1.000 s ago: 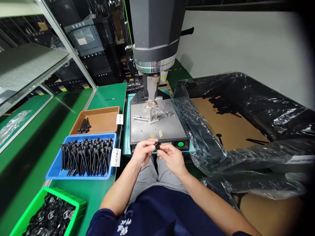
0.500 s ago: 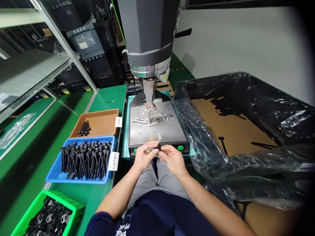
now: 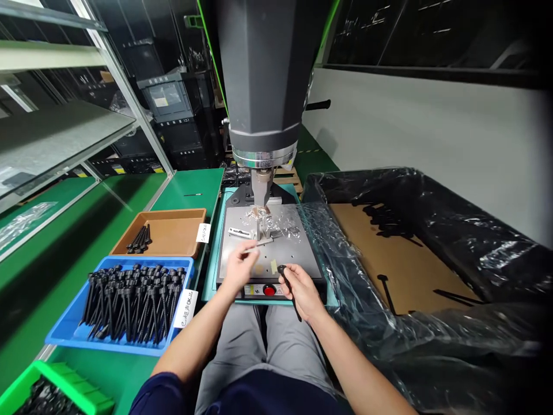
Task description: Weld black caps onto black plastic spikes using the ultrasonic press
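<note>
My right hand (image 3: 302,288) grips a black round-headed rod (image 3: 283,270) near its head, over the front edge of the press bed. The shaft slants down below the fingers. My left hand (image 3: 242,265) reaches over the metal bed (image 3: 285,253), thumb and forefinger apart, close to the small metal fixture (image 3: 263,231). A thin pale strip shows by these fingertips; I cannot tell whether it belongs to the fixture. Clear plastic film lies around the fixture. Above it hangs the press horn (image 3: 261,189).
On the left stand a brown tray (image 3: 158,216) with several black rods, a full blue tray (image 3: 125,347), and a green bin (image 3: 82,383) of black parts. A plastic-lined box (image 3: 345,230) on the right holds more rods. A red button (image 3: 269,290) is on the bed's front.
My hands were together at the front edge on a small black thing. Now they are apart: left has moved forward to the fixture, right keeps the black rod. The view has tilted up.
</note>
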Demonstrator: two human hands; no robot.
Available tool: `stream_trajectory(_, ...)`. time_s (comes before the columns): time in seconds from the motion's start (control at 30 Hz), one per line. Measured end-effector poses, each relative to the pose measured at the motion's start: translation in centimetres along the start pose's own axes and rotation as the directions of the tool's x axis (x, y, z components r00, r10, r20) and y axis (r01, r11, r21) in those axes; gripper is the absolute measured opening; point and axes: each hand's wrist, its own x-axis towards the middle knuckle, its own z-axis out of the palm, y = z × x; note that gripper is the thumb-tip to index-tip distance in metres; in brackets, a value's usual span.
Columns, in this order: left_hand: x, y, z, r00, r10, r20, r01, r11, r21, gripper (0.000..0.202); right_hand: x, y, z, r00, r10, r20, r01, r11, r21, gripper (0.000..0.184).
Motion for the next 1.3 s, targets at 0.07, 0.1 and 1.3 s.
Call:
stream_trajectory(0.07, 3.0, 0.0, -0.8, 0.985, -0.032, -0.167, 0.033, 0.999, 0.0, 0.032, 1.0, -0.1, -0.4, 1.0, 0.021, -0.003, -0.021, 1.0, 0.017, 0.049)
stream_trajectory(0.1, 4.5, 0.0, -1.1, 0.977, -0.042, -0.208, 0.042, 0.999, -0.004, 0.036, 1.5, -0.1, -0.5, 1.0, 0.026, 0.002, -0.026, 1.0, 0.017, 0.05)
stream_trajectory(1.3, 10.2, -0.3, -0.3, 0.918, -0.392, 0.062, 0.394, 0.882, -0.258, 0.042, 12.9, -1.6, 1.6, 0.863, -0.504, 0.04, 0.491, 0.816, -0.306, 0.04)
